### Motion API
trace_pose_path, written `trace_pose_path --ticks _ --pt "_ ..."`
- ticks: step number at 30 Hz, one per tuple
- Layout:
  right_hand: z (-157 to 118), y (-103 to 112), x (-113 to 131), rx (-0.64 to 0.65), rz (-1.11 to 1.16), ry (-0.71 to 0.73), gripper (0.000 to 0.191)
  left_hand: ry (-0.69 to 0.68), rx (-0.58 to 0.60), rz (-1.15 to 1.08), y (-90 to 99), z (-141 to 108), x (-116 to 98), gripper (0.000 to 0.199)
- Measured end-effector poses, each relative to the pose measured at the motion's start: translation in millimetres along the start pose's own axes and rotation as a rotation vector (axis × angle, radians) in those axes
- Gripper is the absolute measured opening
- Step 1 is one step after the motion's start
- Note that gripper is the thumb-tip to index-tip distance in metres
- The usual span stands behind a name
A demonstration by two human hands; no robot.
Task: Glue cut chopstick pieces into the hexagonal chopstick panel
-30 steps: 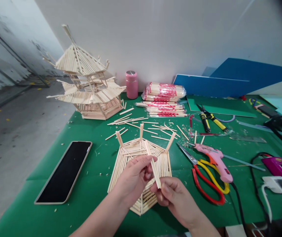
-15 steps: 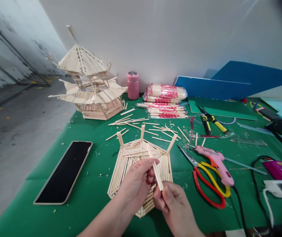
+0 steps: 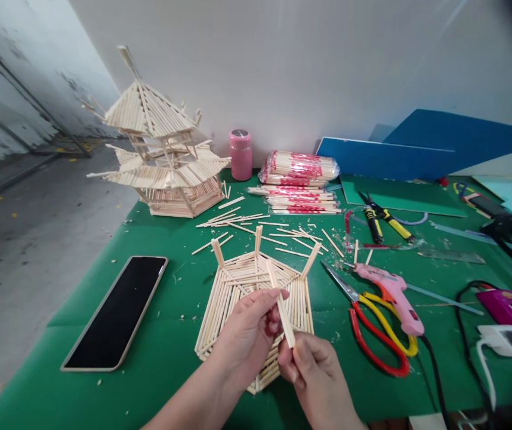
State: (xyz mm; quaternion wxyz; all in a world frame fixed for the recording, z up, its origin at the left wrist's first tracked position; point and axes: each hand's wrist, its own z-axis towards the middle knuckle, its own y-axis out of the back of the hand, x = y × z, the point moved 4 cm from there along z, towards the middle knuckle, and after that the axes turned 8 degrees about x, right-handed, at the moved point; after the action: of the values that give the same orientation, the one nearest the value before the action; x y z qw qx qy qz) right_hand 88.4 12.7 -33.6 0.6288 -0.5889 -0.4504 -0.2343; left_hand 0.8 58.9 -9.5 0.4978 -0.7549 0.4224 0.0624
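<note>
— What is pinched?
— A straight pale-wood strip [image 3: 286, 322], by left hand [image 3: 247, 322] and right hand [image 3: 312, 361], over the pale hexagonal wooden-stick base [image 3: 218, 319].
— Risk?
— Its twelve-o'clock pale wooden post [image 3: 258, 240] could be loosened if bumped by the strip.

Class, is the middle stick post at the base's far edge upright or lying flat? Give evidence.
Upright: the middle post rises from the far edge of the base, its top above the flat-laid sticks.

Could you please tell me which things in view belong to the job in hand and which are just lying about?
Probably part of the job:
stick strip, held by the left hand and right hand
stick platform
loose sticks
glue gun
scissors

Probably just lying about:
phone
pink canister
blue boards
</note>
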Motion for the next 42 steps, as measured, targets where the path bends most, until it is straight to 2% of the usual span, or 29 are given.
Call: trace_pose_path --ticks 20,28,32,36,39,42 --pt "-0.9 1.7 0.3 -0.016 -0.070 -0.012 0.035 -0.008 0.000 0.012 1.4 -1.2 0.1 0.016" --pt "2.1 12.5 9.6 -0.023 -0.208 0.030 0.030 -0.052 0.042 0.213 -4.2 -9.2 0.2 0.022" --pt "3.4 16.2 9.2 -0.029 -0.232 0.015 0.040 -0.094 0.013 0.271 -4.5 -10.5 -4.1 0.019" --pt "5.3 14.4 15.7 -0.046 -0.202 0.063 0.025 -0.095 0.027 0.219 -8.4 -10.9 -5.0 0.016" --pt "5.5 10.4 24.9 -0.020 -0.311 0.148 0.013 -0.070 0.068 0.145 -10.5 -10.7 0.2 0.016" --pt "2.5 9.9 29.6 -0.053 -0.405 0.232 0.011 -0.034 0.099 0.105 -9.5 -10.6 7.4 0.017"
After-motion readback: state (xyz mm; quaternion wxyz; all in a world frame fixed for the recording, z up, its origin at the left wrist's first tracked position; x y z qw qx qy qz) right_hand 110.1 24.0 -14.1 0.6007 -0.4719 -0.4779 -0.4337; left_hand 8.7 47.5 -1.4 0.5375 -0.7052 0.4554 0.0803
